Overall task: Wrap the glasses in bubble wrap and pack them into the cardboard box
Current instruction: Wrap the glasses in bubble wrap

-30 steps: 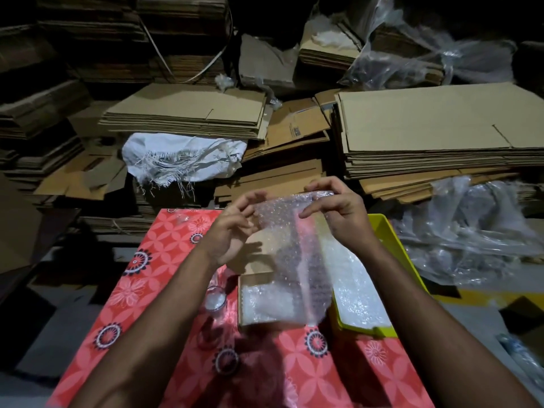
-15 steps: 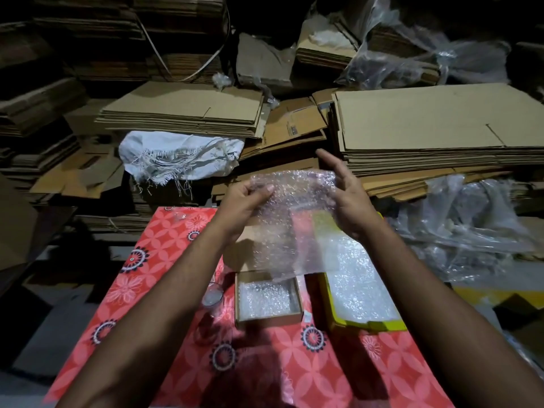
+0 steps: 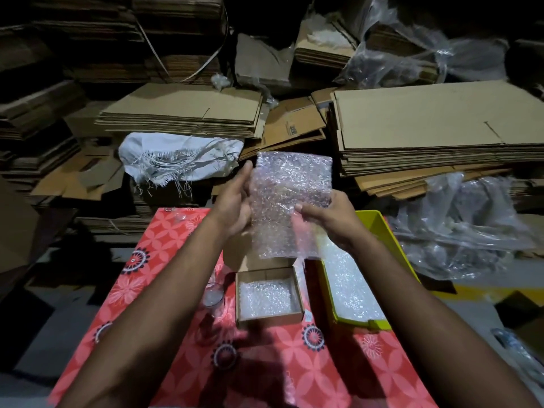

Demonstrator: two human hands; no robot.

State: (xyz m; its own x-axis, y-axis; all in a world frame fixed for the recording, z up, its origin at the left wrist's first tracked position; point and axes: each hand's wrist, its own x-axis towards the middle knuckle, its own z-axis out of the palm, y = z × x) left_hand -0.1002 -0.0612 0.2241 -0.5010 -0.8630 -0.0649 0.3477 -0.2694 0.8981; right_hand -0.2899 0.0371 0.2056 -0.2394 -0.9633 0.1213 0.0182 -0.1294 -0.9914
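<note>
Holding bubble wrap sheet [image 3: 290,201] upright between left hand [image 3: 235,204]; right hand [image 3: 332,216]

Bubble wrap sheet [image 3: 290,201] held upright, open cardboard box [image 3: 268,295] bubble-lined, glass [image 3: 212,295] beside it

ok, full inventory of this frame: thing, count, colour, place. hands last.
bubble wrap sheet: 1, clear, held up over the table
cardboard box: 1, brown, open on the table, bubble wrap lining inside
glass: 1, clear, on the table just left of the box
tray: 1, yellow, right of the box, bubble wrap inside
tablecloth: 1, red with floral print, on the table
flattened cardboard: several stacks, brown, behind the table
woven sack: 1, white, frayed, behind the table
plastic sheeting: clear, crumpled, far right
left hand: at the sheet's left edge
right hand: grips the sheet's right side
</note>
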